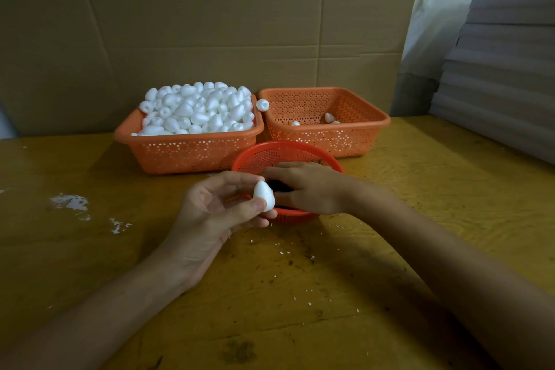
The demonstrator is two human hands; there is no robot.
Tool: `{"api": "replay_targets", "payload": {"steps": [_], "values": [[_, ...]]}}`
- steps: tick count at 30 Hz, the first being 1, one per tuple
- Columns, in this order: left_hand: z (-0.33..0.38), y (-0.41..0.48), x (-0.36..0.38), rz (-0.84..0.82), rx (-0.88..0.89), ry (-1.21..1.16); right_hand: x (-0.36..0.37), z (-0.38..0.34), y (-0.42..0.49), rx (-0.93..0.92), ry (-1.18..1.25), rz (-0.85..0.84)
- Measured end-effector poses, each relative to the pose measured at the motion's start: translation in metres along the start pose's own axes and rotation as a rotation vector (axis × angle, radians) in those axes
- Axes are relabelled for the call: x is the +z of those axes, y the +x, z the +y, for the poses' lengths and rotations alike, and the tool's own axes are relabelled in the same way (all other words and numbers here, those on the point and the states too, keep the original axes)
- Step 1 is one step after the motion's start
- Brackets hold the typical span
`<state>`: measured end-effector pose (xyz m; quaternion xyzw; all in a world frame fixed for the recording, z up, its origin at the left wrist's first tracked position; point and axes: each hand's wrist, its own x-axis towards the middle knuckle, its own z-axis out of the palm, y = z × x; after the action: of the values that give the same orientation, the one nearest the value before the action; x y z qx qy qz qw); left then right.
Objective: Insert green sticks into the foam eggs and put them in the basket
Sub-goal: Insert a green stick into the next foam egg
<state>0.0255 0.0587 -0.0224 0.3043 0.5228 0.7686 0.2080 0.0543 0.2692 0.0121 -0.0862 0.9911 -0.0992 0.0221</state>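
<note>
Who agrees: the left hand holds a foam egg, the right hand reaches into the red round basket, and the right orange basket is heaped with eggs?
Only the basket is wrong: the head view shows the left orange basket heaped with eggs, the right orange basket nearly empty. Left hand, foam egg, right hand and red round basket stand as stated.

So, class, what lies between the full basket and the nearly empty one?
A lone foam egg, by the rims of the full basket and the nearly empty basket, head view.
</note>
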Motion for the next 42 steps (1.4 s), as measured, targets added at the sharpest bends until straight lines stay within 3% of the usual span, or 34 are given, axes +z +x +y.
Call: {"api": "replay_targets", "payload": {"steps": [25, 30, 42], "values": [[-0.006, 0.003, -0.008, -0.079, 0.03, -0.001, 0.0, 0.0, -0.002, -0.005, 0.017, 0.007], [-0.012, 0.007, -0.021, -0.107, 0.018, 0.149, -0.001, 0.0, -0.001, -0.008, 0.018, 0.005], [-0.013, 0.004, -0.016, -0.105, 0.07, 0.201, 0.0, -0.003, -0.002, 0.009, 0.03, 0.008]]}}
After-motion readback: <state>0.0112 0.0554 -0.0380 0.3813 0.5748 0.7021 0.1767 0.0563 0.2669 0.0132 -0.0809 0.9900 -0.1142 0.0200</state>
